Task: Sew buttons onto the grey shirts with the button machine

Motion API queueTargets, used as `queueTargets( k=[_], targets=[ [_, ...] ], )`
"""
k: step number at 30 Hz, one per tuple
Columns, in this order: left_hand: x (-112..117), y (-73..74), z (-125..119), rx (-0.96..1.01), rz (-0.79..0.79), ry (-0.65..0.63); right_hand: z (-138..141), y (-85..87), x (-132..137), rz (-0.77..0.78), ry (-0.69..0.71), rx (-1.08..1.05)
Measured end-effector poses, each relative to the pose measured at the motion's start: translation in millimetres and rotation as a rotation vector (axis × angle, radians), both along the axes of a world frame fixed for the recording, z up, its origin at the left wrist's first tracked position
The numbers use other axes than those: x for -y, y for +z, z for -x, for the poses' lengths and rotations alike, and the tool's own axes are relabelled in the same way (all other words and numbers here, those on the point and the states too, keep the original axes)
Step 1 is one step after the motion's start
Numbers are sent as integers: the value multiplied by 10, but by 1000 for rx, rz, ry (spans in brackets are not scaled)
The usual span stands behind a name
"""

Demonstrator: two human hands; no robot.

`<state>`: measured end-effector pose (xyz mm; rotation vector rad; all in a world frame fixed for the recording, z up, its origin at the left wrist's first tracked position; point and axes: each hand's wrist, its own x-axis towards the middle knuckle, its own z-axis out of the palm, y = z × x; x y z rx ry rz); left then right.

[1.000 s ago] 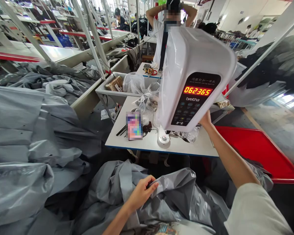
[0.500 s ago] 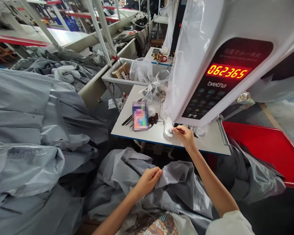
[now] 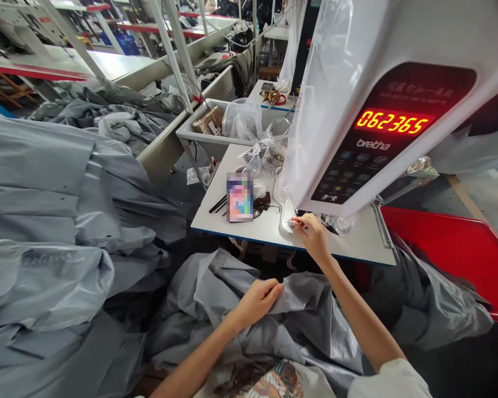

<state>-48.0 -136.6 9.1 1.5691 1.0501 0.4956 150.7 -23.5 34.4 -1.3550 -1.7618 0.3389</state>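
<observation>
Grey coated fabric (image 3: 216,287) lies bunched across my lap. My left hand (image 3: 259,298) is closed on a fold of it, in front of the table's near edge. At the white press machine (image 3: 307,138), my right hand (image 3: 313,235) is closed in a pinch, its fingertips at the small round lower die (image 3: 290,223). What sits between those fingertips is too small to make out. Directly above the hand is the machine's head, with a lit red number display (image 3: 393,122).
On the white table (image 3: 207,218) lie a blurred-out phone (image 3: 239,198), dark sticks and clear plastic bags (image 3: 269,155). More grey fabric (image 3: 37,221) is heaped at the left. A red tray (image 3: 448,249) stands at the right, and scissors (image 3: 279,98) lie farther back.
The view has shifted slightly. My right fingertips now cover more of the lower die. My left hand keeps hold of the fabric and appears slightly farther right and higher.
</observation>
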Motion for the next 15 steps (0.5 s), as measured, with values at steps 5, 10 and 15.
queueTargets(
  k=[5,10,15],
  targets=[
    [-117,134,8,-6,-32,-32,58,150,336,53,-44,-145],
    [-369,286,11,23,-100,4,98,118,716,591,336,-376],
    [-720,335,-82,41,-169,92,26,-1,696,625,233,-370]
  ],
)
